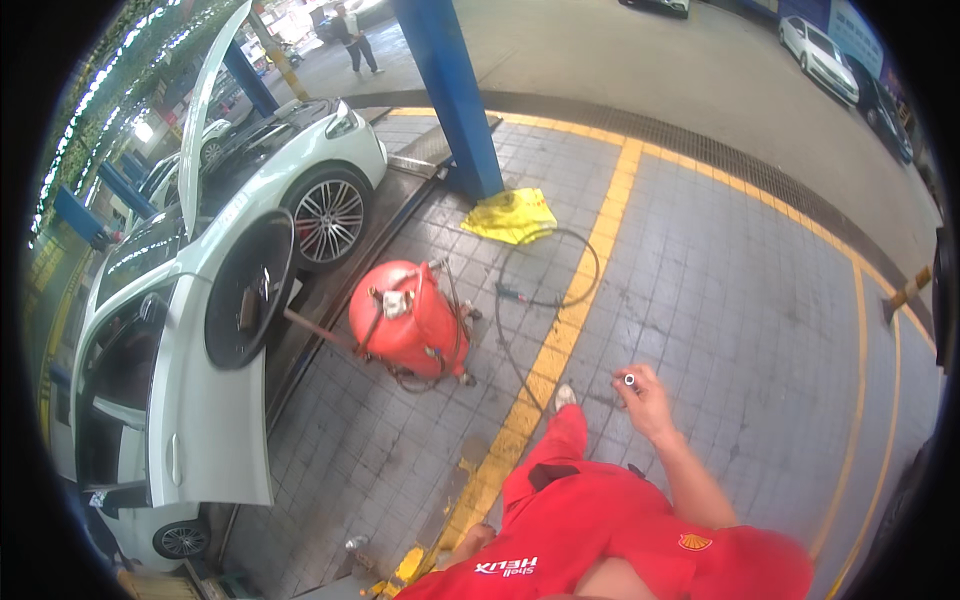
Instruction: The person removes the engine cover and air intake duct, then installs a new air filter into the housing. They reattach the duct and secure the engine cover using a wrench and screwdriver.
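My right hand (650, 405) is closed in front of me, out over the tiled floor. Between its fingers is a small round metal piece with a dark hole in its end (630, 380), which looks like a socket. Low by my side, my left hand (472, 542) shows only in part beside my red clothing, and its fingers are hidden. Nearest to that hand is a yellow floor line (490, 480). Ahead and to the left stands a red wheeled tank (410, 315), with a black round pan (250, 300) raised beside it.
A white car (250, 200) with raised bonnet and open door (215, 430) fills the left side. Behind the tank rises a blue post (450, 100), a yellow cloth (510, 215) at its foot. A black hose (595, 260) loops over the floor. Another person (352, 40) stands far off.
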Motion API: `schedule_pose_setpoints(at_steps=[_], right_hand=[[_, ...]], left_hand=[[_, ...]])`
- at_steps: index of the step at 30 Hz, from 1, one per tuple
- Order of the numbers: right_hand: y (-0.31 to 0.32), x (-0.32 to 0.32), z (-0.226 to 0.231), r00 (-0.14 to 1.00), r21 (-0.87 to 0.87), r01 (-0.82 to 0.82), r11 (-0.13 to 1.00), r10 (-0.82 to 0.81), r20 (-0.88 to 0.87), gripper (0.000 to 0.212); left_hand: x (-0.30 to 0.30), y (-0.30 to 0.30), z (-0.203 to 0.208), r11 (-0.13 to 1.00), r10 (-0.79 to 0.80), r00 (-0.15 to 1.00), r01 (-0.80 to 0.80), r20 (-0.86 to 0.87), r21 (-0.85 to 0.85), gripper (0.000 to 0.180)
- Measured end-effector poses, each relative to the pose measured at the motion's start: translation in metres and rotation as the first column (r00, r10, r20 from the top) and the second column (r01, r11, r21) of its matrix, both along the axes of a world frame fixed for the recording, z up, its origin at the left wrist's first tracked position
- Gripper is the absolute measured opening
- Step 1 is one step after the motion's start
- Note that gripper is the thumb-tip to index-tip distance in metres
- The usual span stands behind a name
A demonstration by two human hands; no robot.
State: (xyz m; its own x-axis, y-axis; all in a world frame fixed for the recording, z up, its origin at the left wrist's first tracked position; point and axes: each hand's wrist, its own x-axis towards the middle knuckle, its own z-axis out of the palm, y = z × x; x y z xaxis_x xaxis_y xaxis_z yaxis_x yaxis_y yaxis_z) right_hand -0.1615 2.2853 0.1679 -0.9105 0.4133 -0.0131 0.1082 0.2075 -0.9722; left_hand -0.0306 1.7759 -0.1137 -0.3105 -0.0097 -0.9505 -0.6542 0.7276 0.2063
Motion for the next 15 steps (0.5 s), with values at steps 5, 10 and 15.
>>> schedule_pose_setpoints(at_steps=[5,10,15], right_hand=[[0.043,-0.185,0.024,0.991,-0.133,-0.110,0.985,0.119,0.060,0.018],[0.087,-0.352,0.050,0.988,-0.192,-0.154,0.969,0.149,-0.039,0.016],[0.111,-0.530,0.054,0.979,-0.226,-0.186,0.956,0.162,-0.121,0.014]], left_hand=[[-0.281,0.111,0.002,0.996,-0.063,0.901,0.086,-0.430,0.032,0.028],[-0.570,0.199,0.068,0.991,0.030,0.685,0.073,-0.728,0.109,0.047],[-0.749,0.254,0.123,0.943,0.269,0.660,-0.034,-0.701,0.330,0.046]])
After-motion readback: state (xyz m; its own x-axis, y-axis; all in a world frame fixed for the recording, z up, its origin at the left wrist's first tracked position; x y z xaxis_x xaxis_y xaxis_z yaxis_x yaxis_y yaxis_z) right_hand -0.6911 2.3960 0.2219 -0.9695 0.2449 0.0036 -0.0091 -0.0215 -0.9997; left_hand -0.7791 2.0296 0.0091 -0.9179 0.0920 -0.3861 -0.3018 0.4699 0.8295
